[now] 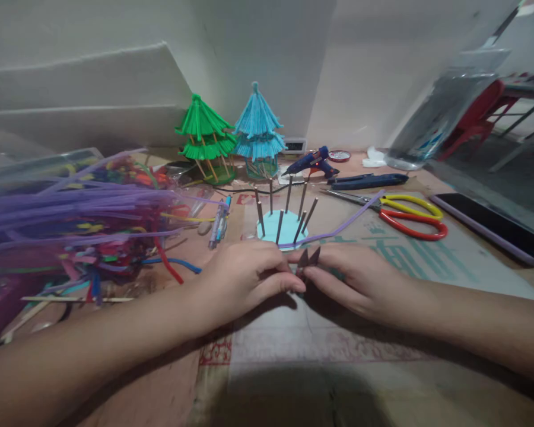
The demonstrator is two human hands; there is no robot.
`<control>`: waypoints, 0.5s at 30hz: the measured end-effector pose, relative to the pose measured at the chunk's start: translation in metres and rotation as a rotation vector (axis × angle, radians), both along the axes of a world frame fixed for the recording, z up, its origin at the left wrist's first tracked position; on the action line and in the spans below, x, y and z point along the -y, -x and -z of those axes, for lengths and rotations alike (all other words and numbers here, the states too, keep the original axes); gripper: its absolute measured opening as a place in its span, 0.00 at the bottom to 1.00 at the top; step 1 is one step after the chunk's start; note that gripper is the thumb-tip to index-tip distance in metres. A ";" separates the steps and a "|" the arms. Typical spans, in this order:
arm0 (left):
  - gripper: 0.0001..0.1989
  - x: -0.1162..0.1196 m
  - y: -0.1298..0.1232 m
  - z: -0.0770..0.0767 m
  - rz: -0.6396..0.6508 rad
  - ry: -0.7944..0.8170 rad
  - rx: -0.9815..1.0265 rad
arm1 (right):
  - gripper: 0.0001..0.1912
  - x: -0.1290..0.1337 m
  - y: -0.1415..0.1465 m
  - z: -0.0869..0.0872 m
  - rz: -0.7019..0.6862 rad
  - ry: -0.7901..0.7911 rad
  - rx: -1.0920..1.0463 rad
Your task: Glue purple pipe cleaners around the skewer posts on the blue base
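Just in front of the round light-blue disc with upright brown sticks [281, 230], both hands meet on the cardboard-covered table [427, 261]. Left hand [244, 274] is closed in a pinch, thumb and fingers pressed on the near end of a thin purple drinking straw [338, 230]; right hand [345, 277] is pinched too, fingertips on a small dark folded piece [308, 258] touching the straw end, exact grip on it hard to tell. Straw runs from the fingertips, along the disc's near edge, then out to the disc's right toward the yellow-and-red scissors [409, 216]. Step in hand looks like threading or bending the straw around the stick bases; next move likely needs a firm pinch and a slow feed between the sticks without knocking them over. Left of the disc: loose heap of coloured straws [71, 225]. Behind the disc: green straw pagoda model [203, 136], blue straw pagoda model [257, 130], blue hot glue gun [312, 162]. Far right of the disc: black phone in a purple case [498, 228].
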State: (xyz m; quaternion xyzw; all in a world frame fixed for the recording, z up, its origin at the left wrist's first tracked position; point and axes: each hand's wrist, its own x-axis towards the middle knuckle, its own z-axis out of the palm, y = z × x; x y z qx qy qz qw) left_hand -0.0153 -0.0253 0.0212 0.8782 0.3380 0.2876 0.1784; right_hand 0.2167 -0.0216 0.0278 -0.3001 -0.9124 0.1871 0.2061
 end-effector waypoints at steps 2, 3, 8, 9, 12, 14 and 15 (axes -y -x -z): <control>0.20 -0.008 0.007 -0.001 -0.032 -0.152 -0.035 | 0.16 -0.002 -0.002 -0.005 0.014 -0.112 0.000; 0.19 -0.013 0.012 -0.001 -0.061 -0.215 -0.055 | 0.16 -0.004 -0.004 -0.007 0.027 -0.170 0.004; 0.11 -0.037 0.029 0.014 -0.168 -0.257 -0.146 | 0.12 -0.017 -0.013 0.001 0.107 -0.232 0.173; 0.12 -0.039 0.029 0.017 -0.181 -0.239 -0.175 | 0.12 -0.020 -0.014 0.004 0.119 -0.232 0.207; 0.15 -0.040 0.026 0.025 -0.185 -0.192 -0.264 | 0.12 -0.027 -0.015 0.016 0.148 -0.274 0.237; 0.15 -0.039 0.023 0.025 -0.177 -0.183 -0.311 | 0.13 -0.030 -0.016 0.022 0.160 -0.314 0.223; 0.15 -0.039 0.022 0.025 -0.174 -0.183 -0.332 | 0.14 -0.030 -0.017 0.025 0.161 -0.336 0.218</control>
